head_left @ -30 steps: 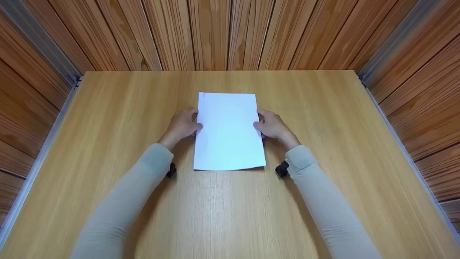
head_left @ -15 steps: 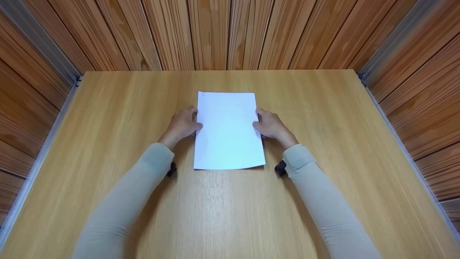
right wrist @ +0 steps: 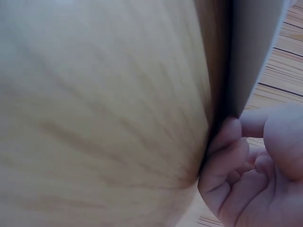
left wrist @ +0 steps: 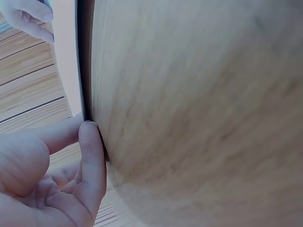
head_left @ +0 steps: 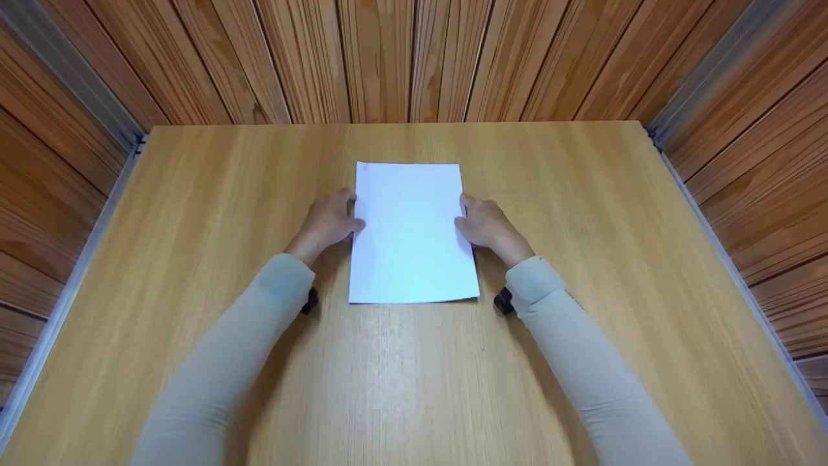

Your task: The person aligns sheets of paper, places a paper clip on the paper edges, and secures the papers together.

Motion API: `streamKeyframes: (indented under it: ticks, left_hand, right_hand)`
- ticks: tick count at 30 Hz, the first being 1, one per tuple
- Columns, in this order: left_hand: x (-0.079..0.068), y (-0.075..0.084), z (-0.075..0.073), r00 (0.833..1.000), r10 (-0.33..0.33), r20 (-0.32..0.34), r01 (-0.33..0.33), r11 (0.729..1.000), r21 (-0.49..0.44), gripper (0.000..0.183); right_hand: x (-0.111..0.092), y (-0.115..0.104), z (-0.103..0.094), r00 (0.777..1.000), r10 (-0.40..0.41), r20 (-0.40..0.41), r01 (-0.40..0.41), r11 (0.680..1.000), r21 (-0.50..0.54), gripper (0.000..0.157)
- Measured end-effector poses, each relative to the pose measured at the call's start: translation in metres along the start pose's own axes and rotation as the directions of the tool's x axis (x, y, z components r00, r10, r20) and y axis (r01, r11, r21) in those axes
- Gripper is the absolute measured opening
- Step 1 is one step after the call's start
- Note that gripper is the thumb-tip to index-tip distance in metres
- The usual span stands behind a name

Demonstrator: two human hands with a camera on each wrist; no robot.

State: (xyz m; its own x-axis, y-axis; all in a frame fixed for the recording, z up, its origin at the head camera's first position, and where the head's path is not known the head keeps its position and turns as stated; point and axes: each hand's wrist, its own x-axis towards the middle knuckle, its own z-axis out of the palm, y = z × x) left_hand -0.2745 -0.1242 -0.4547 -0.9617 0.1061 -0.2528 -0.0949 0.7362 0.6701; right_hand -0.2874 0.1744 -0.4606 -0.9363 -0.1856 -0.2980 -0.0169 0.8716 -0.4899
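Note:
A white sheet of paper (head_left: 414, 239), or a thin stack of them, lies upright in portrait at the middle of the head view, with a small red mark at its top left corner. My left hand (head_left: 326, 221) pinches its left edge, thumb on top and fingers beneath. On the opposite edge my right hand (head_left: 486, 224) holds it the same way. The left wrist view shows the paper (left wrist: 67, 56) between thumb and curled fingers, close over the wood. In the right wrist view the paper's side (right wrist: 255, 52) rises from the fingertips (right wrist: 231, 127).
The paper is over a light wooden table (head_left: 414, 375). Wooden plank walls (head_left: 381, 65) stand behind it and at both sides, with grey metal strips (head_left: 71, 71) at the corners. A small black device (head_left: 504, 301) sits below each sleeve cuff.
Both hands keep their hold on the paper's edges. The head view has shifted very slightly, and the right forearm has come a little to the left.

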Motion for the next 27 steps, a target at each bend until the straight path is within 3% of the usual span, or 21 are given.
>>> streamKeyframes:
  ticks: [11,19,27]
  left_hand:
    - [0.0001,0.0018,-0.0005,1.0,-0.026,0.0,0.026,1.0,0.006,0.066]
    - [0.0016,0.005,-0.0024,0.998,-0.051,0.028,0.05,0.998,0.024,0.065]
    - [0.0007,0.0049,-0.0027,0.999,-0.033,0.033,0.031,0.998,0.05,0.06]
  right_hand:
    - [-0.0035,-0.0026,-0.0013,1.0,0.03,-0.002,-0.03,0.999,-0.042,0.067]
    - [0.0,-0.0002,-0.0033,0.999,0.037,0.02,-0.037,0.999,-0.015,0.067]
    - [0.0009,0.0,-0.0037,0.999,0.028,0.034,-0.028,1.0,-0.001,0.067]
